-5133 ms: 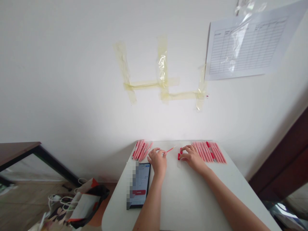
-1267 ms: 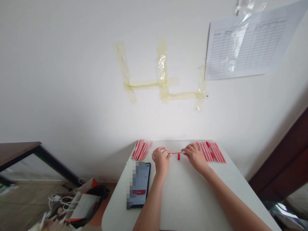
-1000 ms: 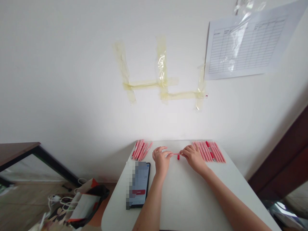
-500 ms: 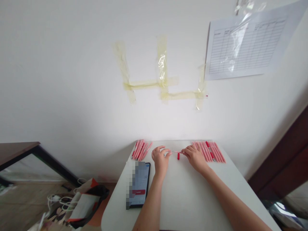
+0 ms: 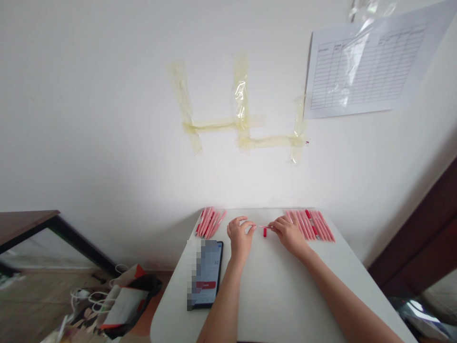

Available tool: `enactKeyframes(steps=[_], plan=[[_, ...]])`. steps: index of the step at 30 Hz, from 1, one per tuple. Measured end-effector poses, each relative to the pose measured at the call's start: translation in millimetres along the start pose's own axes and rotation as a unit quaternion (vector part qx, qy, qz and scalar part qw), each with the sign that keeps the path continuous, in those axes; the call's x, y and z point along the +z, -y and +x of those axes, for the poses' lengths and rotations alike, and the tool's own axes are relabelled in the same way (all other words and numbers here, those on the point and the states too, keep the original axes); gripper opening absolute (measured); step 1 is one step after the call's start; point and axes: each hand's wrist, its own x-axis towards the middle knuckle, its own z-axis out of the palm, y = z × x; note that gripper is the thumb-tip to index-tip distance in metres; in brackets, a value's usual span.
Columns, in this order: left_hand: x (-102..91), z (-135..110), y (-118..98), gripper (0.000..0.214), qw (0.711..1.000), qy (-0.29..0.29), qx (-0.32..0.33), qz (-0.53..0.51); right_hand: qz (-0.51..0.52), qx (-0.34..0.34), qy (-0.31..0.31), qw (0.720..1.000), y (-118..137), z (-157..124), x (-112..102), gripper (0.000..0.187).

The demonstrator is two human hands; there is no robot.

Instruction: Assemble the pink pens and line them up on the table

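Above the far part of the white table [image 5: 282, 295], a thin pinkish pen [image 5: 263, 226] spans sideways between my two hands. My left hand [image 5: 240, 237] pinches its left end between thumb and forefinger, the other fingers loosely bent. At its right end, the fingers of my right hand [image 5: 290, 233] close round it and hide that part. Just below the pen lies a short red pen cap [image 5: 264, 232]. Beside my right hand is a row of pink pens [image 5: 323, 226] with a red one among them. Several more pink pens [image 5: 209, 224] lie in a bunch to the left.
A phone [image 5: 207, 276] with its screen lit lies on the table's left side. The wall [image 5: 117, 119] rises behind the far edge, bearing yellowed tape and a printed sheet [image 5: 364, 71]. On the floor at left, a bag [image 5: 128, 305] and white cables sit near a dark table.
My left hand has shifted slightly right, so its fingertips now meet the pen's left end, where a small metallic tip showed before. My right hand has barely moved.
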Motion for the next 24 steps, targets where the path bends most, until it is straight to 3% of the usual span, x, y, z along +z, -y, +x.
enactKeyframes(steps=[11, 20, 24], plan=[[8.5, -3, 1, 0.008, 0.999, 0.011, -0.025, 0.044, -0.026, 0.032, -0.029, 0.999, -11, 0, 2, 0.024], [34.1, -18, -10, 0.018, 0.993, 0.048, 0.035, 0.104, -0.07, 0.052, -0.061, 0.994, -20, 0, -1, 0.025], [37.1, -18, -9, 0.012, 0.991, 0.045, 0.042, 0.12, -0.077, 0.055, -0.064, 0.993, -17, 1, -5, 0.024]])
